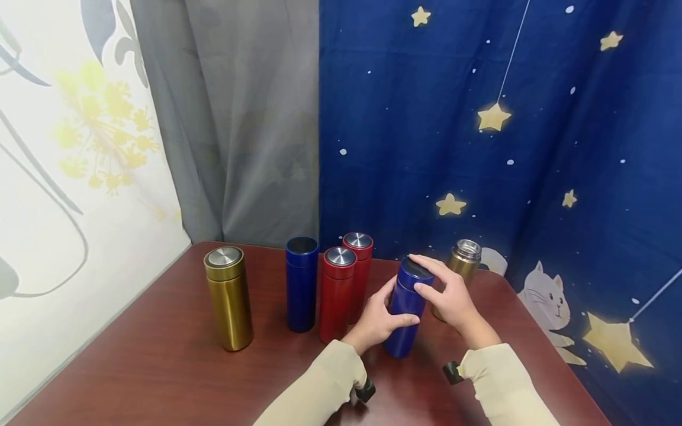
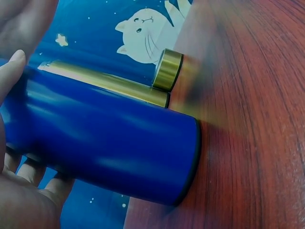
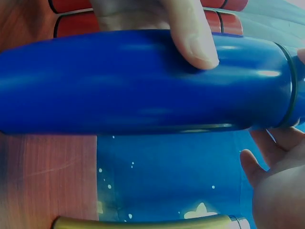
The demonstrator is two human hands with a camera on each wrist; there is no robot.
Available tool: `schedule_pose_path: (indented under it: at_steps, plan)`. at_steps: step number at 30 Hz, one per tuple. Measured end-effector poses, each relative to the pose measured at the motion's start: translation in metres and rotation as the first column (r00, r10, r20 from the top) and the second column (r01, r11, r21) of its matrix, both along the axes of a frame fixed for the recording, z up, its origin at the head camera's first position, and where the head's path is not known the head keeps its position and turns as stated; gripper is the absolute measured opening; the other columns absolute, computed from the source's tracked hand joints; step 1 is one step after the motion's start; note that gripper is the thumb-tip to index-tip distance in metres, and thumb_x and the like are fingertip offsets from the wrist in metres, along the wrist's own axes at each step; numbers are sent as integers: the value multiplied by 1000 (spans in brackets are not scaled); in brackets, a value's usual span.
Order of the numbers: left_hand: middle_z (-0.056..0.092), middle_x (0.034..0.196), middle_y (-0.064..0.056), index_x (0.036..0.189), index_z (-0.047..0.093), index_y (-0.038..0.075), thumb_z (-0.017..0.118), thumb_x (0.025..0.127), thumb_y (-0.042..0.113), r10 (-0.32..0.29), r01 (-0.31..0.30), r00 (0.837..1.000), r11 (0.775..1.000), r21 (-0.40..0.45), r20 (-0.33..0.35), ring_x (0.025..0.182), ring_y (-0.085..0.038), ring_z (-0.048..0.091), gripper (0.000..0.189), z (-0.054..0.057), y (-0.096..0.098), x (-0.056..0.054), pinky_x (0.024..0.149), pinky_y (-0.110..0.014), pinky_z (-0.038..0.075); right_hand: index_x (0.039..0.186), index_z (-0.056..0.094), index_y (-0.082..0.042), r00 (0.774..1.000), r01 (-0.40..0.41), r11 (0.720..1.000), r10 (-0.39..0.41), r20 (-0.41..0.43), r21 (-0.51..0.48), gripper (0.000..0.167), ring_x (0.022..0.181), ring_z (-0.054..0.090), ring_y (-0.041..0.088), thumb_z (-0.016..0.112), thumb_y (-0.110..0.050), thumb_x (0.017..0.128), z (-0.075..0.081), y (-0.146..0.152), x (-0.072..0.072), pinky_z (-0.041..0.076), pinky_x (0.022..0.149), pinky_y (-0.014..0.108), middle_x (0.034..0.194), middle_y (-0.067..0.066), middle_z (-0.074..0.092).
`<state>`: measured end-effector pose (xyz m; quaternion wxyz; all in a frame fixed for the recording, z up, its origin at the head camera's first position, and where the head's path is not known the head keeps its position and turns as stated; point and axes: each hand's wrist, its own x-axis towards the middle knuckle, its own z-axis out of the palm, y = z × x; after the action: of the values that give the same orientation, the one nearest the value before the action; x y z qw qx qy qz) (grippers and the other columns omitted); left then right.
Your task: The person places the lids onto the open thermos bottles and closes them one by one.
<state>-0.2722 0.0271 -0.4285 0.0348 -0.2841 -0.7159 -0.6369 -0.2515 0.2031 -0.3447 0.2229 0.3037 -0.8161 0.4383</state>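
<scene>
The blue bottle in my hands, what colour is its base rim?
Black; the base rim of the blue bottle shows best in the left wrist view.

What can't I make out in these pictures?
Head view: rear red bottle, lower body hidden by the front red bottle.
Head view: open gold bottle, partly covered by the right hand; its inside can't be seen at this angle.
Right wrist view: held blue bottle, both ends cut off by the frame's sides.
Left wrist view: that bottle's top, cut off by the left edge.
</scene>
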Motion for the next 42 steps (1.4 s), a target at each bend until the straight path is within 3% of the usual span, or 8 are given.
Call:
schedule_pose_path:
  at_steps: [11,19,24,31,34,37,42]
  plan:
    - [59,131,1,152,32,28,80,81,23,1,0,1000,1000,21,-7,108,-14,62,86,1,1,1,90,-34,51,131,63,-17,991,104,992,-97,-92,70,51,119,52,25,77,-15,82,-2,4,-2,41,96,60,130,6,61]
    - [59,131,4,151,31,32,81,81,27,9,-9,1000,1000,8,-2,109,-13,61,86,0,0,2,90,-34,51,125,68,-16,949,216,975,-200,-245,42,56,110,52,23,86,-18,72,-8,-4,-3,43,90,49,119,6,66]
    - [58,131,7,151,32,35,81,80,28,24,-24,1000,1000,-5,-4,109,-11,61,87,-1,1,1,91,-33,50,120,70,-13,906,298,955,-284,-315,-6,57,101,50,24,89,-23,67,-12,-11,-4,41,82,43,105,8,65]
    - [58,131,6,151,32,35,81,81,26,16,-16,1000,1000,5,-18,109,-11,61,85,-1,2,2,91,-33,50,112,72,-8,803,405,912,-389,-452,-65,61,89,47,32,91,-34,61,-16,-21,-6,36,76,43,92,13,60]
    - [59,129,6,150,34,35,81,81,25,4,-3,999,1000,13,-33,108,-10,61,84,-2,3,2,91,-31,50,108,70,-6,779,446,891,-433,-453,-85,61,87,45,33,90,-39,61,-17,-26,-6,35,75,44,92,15,58]
    - [60,128,7,148,37,34,81,81,25,-7,8,999,1000,18,-44,107,-10,62,81,-3,3,2,90,-29,50,108,66,-4,790,479,873,-473,-389,-89,62,90,43,32,88,-41,63,-18,-31,-4,35,74,43,95,14,55]
    - [60,128,6,148,38,32,80,81,26,-6,7,999,1000,11,-51,107,-10,62,80,-1,1,1,89,-29,51,119,54,-6,875,460,884,-468,-128,-86,65,99,46,31,85,-37,72,-18,-37,0,43,78,43,109,15,53]
